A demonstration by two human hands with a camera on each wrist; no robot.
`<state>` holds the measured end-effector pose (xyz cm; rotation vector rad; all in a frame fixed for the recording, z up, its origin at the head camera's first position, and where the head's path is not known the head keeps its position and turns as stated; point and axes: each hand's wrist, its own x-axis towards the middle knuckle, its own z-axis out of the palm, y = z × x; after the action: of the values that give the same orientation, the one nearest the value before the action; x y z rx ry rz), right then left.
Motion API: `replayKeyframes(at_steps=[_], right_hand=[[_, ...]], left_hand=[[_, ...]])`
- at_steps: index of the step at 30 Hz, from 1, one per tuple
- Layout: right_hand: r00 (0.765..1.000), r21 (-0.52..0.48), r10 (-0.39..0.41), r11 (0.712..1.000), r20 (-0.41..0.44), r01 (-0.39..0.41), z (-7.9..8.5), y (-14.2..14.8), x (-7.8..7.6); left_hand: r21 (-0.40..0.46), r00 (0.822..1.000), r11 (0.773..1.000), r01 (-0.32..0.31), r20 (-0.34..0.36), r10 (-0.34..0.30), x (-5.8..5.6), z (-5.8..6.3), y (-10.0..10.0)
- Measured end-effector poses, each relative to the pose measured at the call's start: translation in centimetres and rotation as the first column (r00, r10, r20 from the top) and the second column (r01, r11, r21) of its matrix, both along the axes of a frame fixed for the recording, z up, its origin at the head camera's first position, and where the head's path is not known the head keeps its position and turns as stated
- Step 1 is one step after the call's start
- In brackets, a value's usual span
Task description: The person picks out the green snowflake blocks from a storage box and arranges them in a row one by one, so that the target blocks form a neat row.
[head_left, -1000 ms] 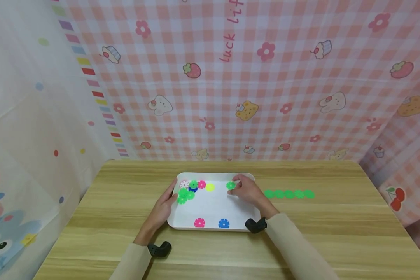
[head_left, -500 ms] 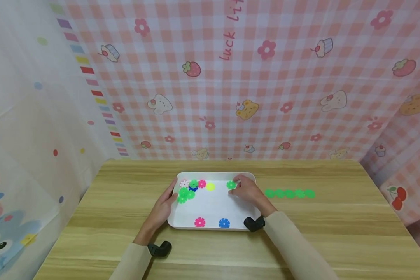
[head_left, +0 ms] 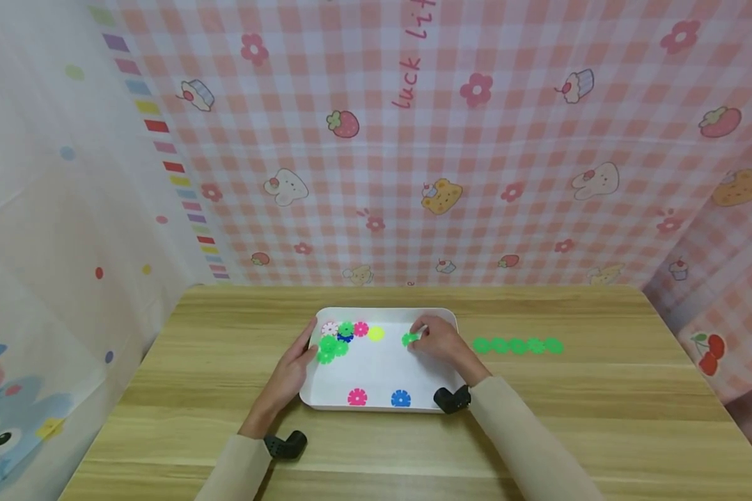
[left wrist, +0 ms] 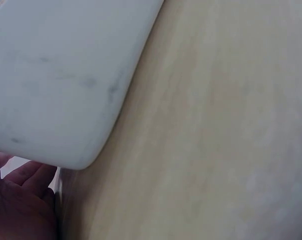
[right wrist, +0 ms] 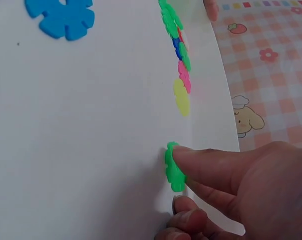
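White tray [head_left: 382, 372] set mid-bench [head_left: 163, 390], long side toward the person, so both hands reach in without stretching. Left hand [head_left: 291, 369] laid flat along the tray's left rim, fingers straight and relaxed, nothing in the grip; judged to be bracing the tray against sliding. In the left wrist view only the tray's rounded corner [left wrist: 65, 100] and a bit of palm.

Right hand [head_left: 441, 341] inside the tray near its far right corner, forefinger and thumb closed on a green snowflake disc [right wrist: 174, 167], held on edge; grip clamped on the disc, apparently to get under a thin flat piece.

Toward the tray's far left corner, a cluster of discs [head_left: 341, 337]: green, blue, pink, pale pink, yellow. By the tray's near rim, a pink disc [head_left: 357, 397] and a blue disc [head_left: 401, 399] lying flat, apart.

Right of the tray, on bare wood, a row of green discs [head_left: 517, 346], edge to edge in a straight line; sorted by colour, by the look of it.
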<state>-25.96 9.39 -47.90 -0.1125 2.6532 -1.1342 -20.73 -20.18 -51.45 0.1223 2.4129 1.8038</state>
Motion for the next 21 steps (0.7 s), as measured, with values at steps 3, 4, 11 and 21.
replayKeyframes(at_steps=[3,4,11,21], right_hand=[[1.000,0.004,-0.006,1.000,0.009,0.006,0.06,-0.06,0.15],[1.000,0.006,-0.010,1.000,0.015,0.010,0.12,-0.08,0.21],[0.999,0.016,-0.019,1.000,0.031,0.019,0.12,-0.17,0.28],[0.999,0.022,0.003,1.000,0.048,-0.004,0.08,-0.15,0.26]], left_hand=[[0.004,1.000,1.000,-0.001,-0.004,0.001,0.07,0.09,0.03],[0.005,1.000,1.000,-0.001,-0.005,0.001,0.09,0.10,0.03],[-0.001,1.000,1.000,-0.007,0.003,0.007,0.09,0.05,0.07],[0.002,1.000,1.000,-0.005,-0.001,0.005,-0.06,-0.15,0.07]])
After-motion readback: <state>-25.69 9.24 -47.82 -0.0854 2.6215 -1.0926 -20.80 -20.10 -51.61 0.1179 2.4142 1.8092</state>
